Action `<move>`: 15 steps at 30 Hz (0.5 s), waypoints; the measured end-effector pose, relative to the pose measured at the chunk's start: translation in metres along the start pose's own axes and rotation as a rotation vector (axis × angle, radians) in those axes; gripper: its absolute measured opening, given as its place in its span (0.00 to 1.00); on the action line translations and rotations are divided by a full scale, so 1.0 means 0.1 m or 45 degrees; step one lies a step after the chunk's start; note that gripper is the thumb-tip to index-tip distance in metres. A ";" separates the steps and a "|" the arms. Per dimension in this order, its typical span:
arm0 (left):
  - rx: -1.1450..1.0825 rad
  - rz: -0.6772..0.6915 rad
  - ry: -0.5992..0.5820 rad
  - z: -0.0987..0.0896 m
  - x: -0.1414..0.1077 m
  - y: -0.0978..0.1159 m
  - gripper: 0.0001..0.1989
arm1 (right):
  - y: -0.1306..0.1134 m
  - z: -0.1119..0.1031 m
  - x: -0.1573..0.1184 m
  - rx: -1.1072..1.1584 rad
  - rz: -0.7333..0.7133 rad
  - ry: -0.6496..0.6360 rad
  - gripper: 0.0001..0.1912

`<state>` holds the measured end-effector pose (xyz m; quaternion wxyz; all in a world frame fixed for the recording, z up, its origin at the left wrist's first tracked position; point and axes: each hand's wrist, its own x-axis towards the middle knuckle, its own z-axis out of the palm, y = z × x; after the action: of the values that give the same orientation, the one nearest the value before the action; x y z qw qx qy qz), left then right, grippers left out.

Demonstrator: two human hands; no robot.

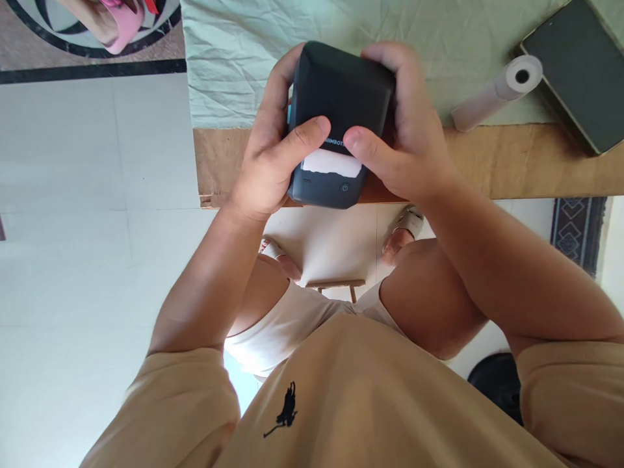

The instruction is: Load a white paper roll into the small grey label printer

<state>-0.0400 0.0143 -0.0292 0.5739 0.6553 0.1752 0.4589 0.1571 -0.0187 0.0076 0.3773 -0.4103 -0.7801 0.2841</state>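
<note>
Between both hands is a dark label printer [341, 91], held over the table's near edge. A torn-edged strip of white paper [331, 162] sticks out of its slot, above the power button. My left hand [277, 136] wraps the printer's left side, its thumb lying on the top face. On the right side, my right hand [404, 123] grips it the same way, thumb near the printed lettering. The fingertips under and behind the printer are hidden.
A white paper roll [487, 97] lies at the right on the pale green cloth [234, 65]. Beside it rests a dark flat box-like object [575, 71]. The wooden table edge [526, 159] runs across in front of me. Another person's foot in a pink sandal [121, 26] shows at top left.
</note>
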 end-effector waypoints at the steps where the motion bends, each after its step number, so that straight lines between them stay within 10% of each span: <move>1: 0.014 -0.017 0.004 0.01 0.00 0.01 0.26 | 0.00 0.00 0.00 0.005 -0.007 0.000 0.28; 8: -0.157 -0.003 0.224 0.16 0.03 0.11 0.23 | -0.05 -0.02 -0.03 -0.013 -0.017 0.022 0.28; 15: -0.233 0.001 0.125 0.24 0.08 0.21 0.14 | -0.19 -0.08 -0.22 0.004 -0.060 0.009 0.27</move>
<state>-0.0226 0.0001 -0.0049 0.6219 0.5770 0.1602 0.5046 0.1643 -0.0460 0.0185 0.3875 -0.3921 -0.7877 0.2749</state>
